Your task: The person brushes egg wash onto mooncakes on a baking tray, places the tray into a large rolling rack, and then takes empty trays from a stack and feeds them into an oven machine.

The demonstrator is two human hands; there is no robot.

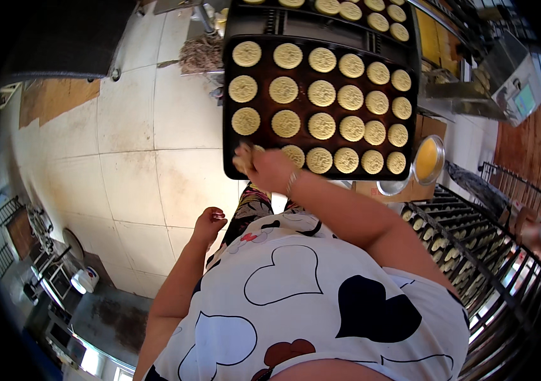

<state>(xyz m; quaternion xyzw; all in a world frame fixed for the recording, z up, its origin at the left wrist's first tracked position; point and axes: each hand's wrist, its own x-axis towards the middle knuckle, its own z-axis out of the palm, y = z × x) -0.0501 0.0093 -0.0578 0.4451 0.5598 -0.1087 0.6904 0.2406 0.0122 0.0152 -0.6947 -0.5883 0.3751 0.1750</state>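
A dark baking tray [308,175] holds rows of round, pale yellow cakes [322,93] with scalloped edges and a stamped pattern. My right hand [264,169] reaches over its near left corner, fingers closed and blurred. Whatever they hold there cannot be made out. Part of a cake [258,148] shows just behind those fingers. Down at my left side, away from the tray, hangs my left hand [208,225]. Its fingers are loosely curled and apart, with nothing visible in them.
Another tray of cakes [350,11] lies beyond this one on the machine. To the right stand a metal bowl of orange-yellow liquid [428,160] and a dark rack [474,254] loaded with cakes. A mop head [202,54] and a control box with a screen [517,95] flank the machine.
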